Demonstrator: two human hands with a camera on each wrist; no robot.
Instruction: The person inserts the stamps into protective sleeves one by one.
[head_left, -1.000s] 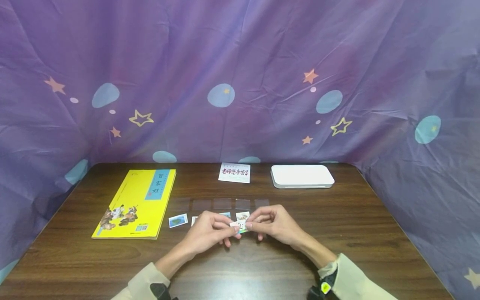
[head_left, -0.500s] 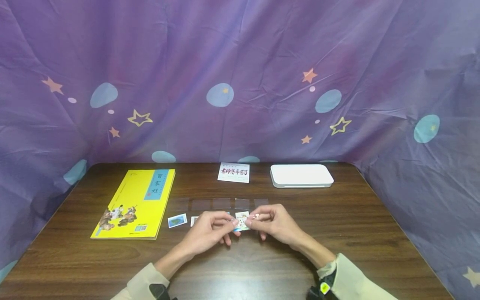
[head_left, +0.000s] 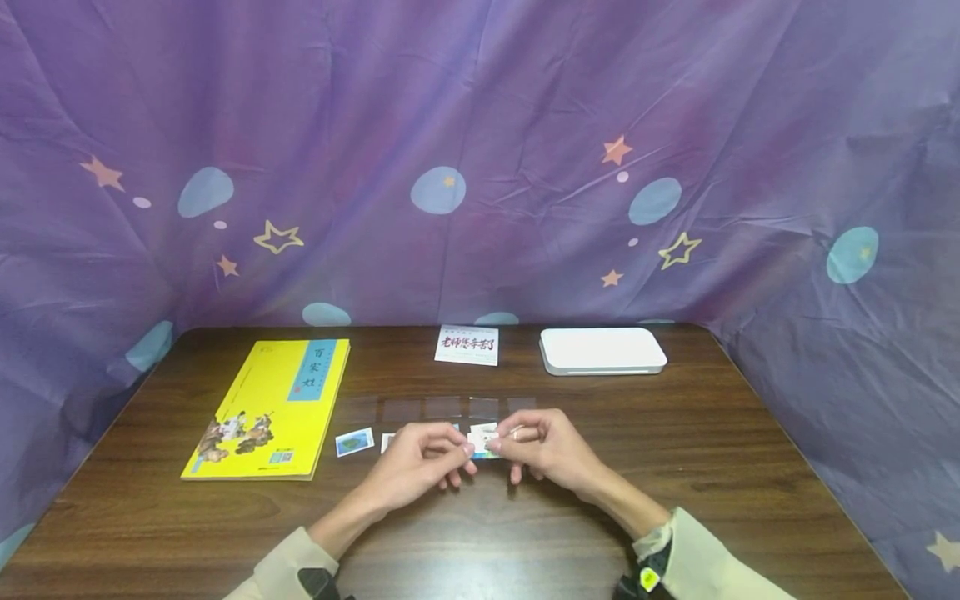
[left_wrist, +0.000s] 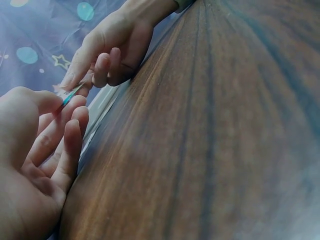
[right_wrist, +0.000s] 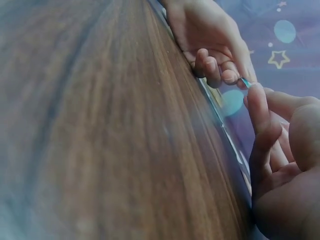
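Observation:
A small white-bordered stamp [head_left: 483, 442] with a green and blue lower edge is held between both hands in the head view. My left hand [head_left: 420, 458] pinches its left edge between thumb and fingers. At the opposite edge, my right hand [head_left: 551, 450] pinches it with thumb and index finger. From the left wrist view, the stamp [left_wrist: 71, 95] is a thin tilted teal strip. Near the right index finger is a pale bit that I cannot identify. Another stamp [head_left: 354, 442], blue and green, lies left of my left hand. More stamps are partly hidden behind the hands.
Several clear plastic sleeves [head_left: 442, 407] lie in a row beyond the hands. A yellow book [head_left: 262, 400] is at the left. Farther back are a white card [head_left: 467, 345] with red writing and a white case [head_left: 602, 350]. A purple curtain [head_left: 510, 100] hangs behind the wooden table [head_left: 712, 467].
The stamp has tilted and turned slightly between the fingers, and its panda picture shows less clearly now. Both hands keep nearly the same place.

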